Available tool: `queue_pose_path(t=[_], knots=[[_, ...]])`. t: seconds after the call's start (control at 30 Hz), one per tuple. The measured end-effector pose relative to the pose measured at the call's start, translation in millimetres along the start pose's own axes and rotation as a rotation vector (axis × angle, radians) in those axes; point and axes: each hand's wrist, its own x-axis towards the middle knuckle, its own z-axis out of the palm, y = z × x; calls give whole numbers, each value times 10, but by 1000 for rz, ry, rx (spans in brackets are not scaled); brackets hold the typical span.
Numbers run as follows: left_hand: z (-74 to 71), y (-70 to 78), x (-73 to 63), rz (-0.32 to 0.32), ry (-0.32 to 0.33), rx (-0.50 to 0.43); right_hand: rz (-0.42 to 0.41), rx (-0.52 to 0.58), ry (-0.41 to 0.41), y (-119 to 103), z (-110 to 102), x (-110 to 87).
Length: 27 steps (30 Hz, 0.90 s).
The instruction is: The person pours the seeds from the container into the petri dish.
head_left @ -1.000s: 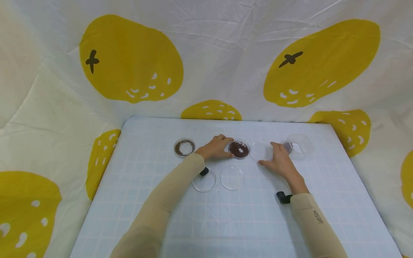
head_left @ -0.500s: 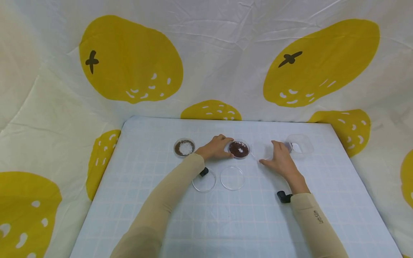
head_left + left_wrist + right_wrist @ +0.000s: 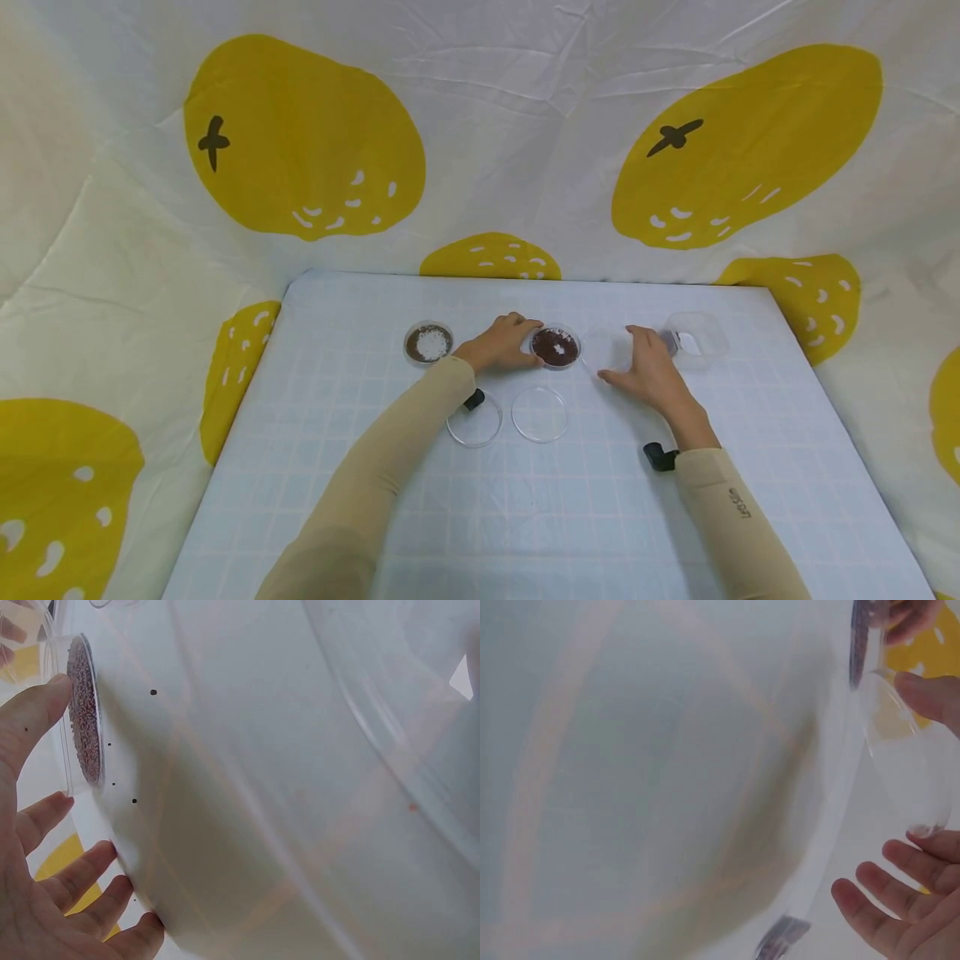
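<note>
My left hand (image 3: 504, 343) grips the sides of a clear petri dish (image 3: 555, 348) filled with dark brown granules and a white patch on top. In the left wrist view its thumb and index finger span the dish rim, and the other fingers spread near the tabletop. Thumb and index finger of my right hand (image 3: 651, 372) pinch a clear petri dish half (image 3: 904, 761) by opposite edges. That dish half is tilted, with its edge close beside the filled dish. Its outline is faint in the head view.
A second petri dish (image 3: 428, 343) with brown granules and white grains stands at the left. Two clear round lids (image 3: 540, 415) lie nearer the front, one partly behind the left wrist camera. A clear plastic tub (image 3: 705, 335) holding a small dark item stands beyond the right hand.
The clear dish half in my right hand has tilted, its outline fainter now, and that hand has shifted very slightly. The left hand and filled dish stay in place.
</note>
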Motion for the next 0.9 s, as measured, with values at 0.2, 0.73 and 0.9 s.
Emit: queue_pose_path(t=[0.2,0.73,0.9], knots=[[16,-28,24,-1,-6,-1,-20,34,16,-7,-17,6],[18,-17,33,-8,-8,11,-13,185,39,-64,17,51],[14,-13,22,-12,-5,6,-36,235,52,-77,25,74]])
